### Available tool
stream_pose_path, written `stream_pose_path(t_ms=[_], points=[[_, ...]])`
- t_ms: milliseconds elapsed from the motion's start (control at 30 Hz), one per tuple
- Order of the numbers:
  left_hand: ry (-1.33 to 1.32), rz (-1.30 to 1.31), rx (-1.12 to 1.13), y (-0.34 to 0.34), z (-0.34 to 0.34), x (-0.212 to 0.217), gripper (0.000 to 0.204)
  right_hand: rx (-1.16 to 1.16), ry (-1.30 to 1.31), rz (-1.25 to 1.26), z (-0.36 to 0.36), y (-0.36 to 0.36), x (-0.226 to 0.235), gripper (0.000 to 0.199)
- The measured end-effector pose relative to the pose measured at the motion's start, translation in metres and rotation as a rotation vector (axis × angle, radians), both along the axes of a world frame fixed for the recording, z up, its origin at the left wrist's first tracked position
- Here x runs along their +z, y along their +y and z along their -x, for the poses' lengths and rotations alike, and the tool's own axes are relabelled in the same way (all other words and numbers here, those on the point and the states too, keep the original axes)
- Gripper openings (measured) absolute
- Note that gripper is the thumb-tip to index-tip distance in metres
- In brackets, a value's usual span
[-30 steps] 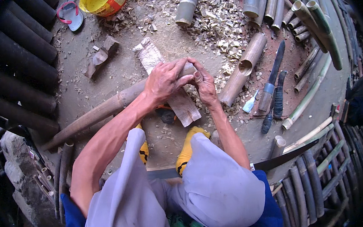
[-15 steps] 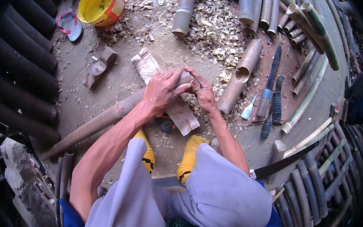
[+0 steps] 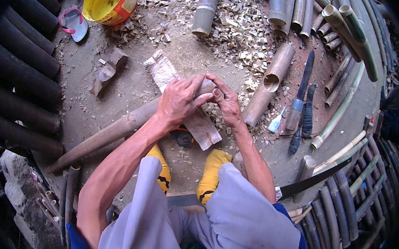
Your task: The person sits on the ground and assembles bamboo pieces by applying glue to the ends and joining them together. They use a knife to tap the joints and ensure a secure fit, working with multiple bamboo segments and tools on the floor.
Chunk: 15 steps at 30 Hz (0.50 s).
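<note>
A long brown bamboo pole (image 3: 121,129) slants from the lower left up to the middle, its far end across a flat, pale wooden board (image 3: 201,128). My left hand (image 3: 179,100) wraps over the pole near that end. At the tip, my right hand (image 3: 228,106) has its fingers curled round the pole's edge, thumb bent in close to my left thumb. Both hands partly hide the end, so its opening cannot be made out. Below the pole, between my yellow-socked feet, lies a dark object with orange parts (image 3: 182,137), partly covered.
To the right lie a notched bamboo tube (image 3: 258,100), a long-bladed knife (image 3: 301,88), a black-handled tool (image 3: 307,111) and a small white-and-blue tool (image 3: 276,120). A saw (image 3: 314,179) rests beside my right knee. Wood chips, a yellow bucket (image 3: 120,11), a wood block (image 3: 108,71) and stacked bamboo surround me.
The view has shifted slightly, so the things on the right appear a little farther right. My right hand's fingers have moved slightly at the pole's tip; my left hand keeps its hold.
</note>
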<state>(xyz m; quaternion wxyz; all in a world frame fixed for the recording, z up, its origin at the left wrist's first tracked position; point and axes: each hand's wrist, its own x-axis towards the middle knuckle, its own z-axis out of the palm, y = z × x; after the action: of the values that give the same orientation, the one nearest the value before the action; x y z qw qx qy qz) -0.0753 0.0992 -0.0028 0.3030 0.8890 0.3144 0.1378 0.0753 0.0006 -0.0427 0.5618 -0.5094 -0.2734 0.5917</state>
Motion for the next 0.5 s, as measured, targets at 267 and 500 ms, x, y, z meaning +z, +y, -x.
stream_pose_path(t_ms=[267, 500], points=[[0.042, 0.068, -0.009, 0.0009, -0.0008, 0.0062, 0.054, -0.029, 0.017, -0.006, 0.0012, -0.0005, -0.0024, 0.049], [0.042, 0.057, -0.009, 0.0014, -0.0001, 0.0040, 0.054, -0.027, 0.026, -0.007, 0.0012, 0.0010, 0.0015, 0.050]])
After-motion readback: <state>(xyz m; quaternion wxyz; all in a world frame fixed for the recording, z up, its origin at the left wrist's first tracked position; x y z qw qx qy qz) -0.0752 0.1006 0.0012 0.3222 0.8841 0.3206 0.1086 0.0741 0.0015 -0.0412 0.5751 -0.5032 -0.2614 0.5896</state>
